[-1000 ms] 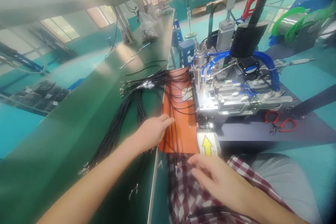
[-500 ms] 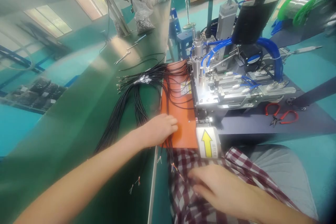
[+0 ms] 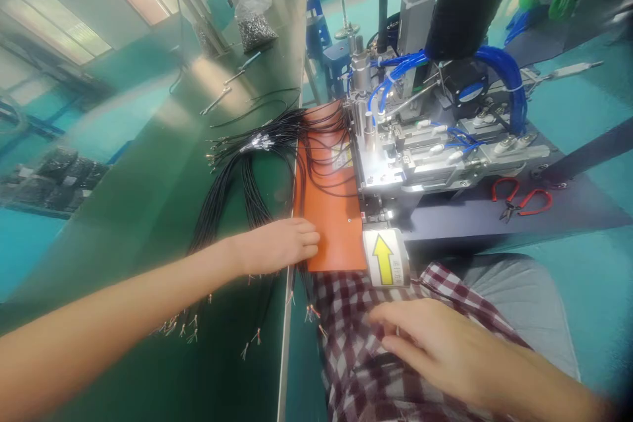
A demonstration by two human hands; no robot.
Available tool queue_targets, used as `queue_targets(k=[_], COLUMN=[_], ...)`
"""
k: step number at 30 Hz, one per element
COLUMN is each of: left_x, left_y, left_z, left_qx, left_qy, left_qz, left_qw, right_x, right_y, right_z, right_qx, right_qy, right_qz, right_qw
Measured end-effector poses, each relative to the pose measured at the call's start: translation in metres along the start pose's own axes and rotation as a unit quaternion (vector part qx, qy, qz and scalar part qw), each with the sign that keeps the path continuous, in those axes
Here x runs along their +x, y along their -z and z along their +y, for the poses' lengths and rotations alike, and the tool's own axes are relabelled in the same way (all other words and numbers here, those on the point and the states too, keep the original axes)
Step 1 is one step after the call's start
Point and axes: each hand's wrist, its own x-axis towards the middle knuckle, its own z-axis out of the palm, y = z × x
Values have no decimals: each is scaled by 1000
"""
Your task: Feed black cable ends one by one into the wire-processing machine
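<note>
My left hand [image 3: 281,245] is at the left edge of the orange plate [image 3: 333,231], its fingers curled round a few thin black cables [image 3: 304,282]. The stripped ends [image 3: 311,313] of these cables, with coloured wires showing, hang below the hand over the gap beside the bench. What lies inside the fingers is partly hidden. Above my lap is my right hand [image 3: 420,336], thumb and fingers a little apart, nothing visible between them. Beyond the left hand, a large bundle of black cables [image 3: 257,194] with shiny metal ends [image 3: 258,142] spreads across the green bench [image 3: 163,165].
A machine [image 3: 395,165] with blue air tubes [image 3: 517,89] stands right of the plate, a yellow-arrow label [image 3: 383,260] at its near end. Red-handled pliers [image 3: 519,201] lie on its grey base. A bag of small metal parts [image 3: 252,20] sits far back on the bench.
My left hand has moved slightly left across the plate, and the hanging cable ends have shifted left too. My right hand stays above my lap, its fingers slightly more parted. The view has tilted somewhat.
</note>
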Motion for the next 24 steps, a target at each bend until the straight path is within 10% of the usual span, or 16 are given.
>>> queue_targets(k=[10, 17, 24], left_x=[18, 62, 106], left_y=[10, 6, 15], left_z=[10, 27, 44], left_qx=[-126, -82, -337], left_qy=[168, 185, 203], left_qz=[254, 252, 279], left_qw=[944, 946, 876], right_x=[31, 49, 47], right_y=[43, 49, 60], right_z=[-15, -6, 7], right_qx=[131, 189, 123], right_qy=[-94, -60, -46], right_qz=[247, 296, 286], right_qw=[956, 934, 949])
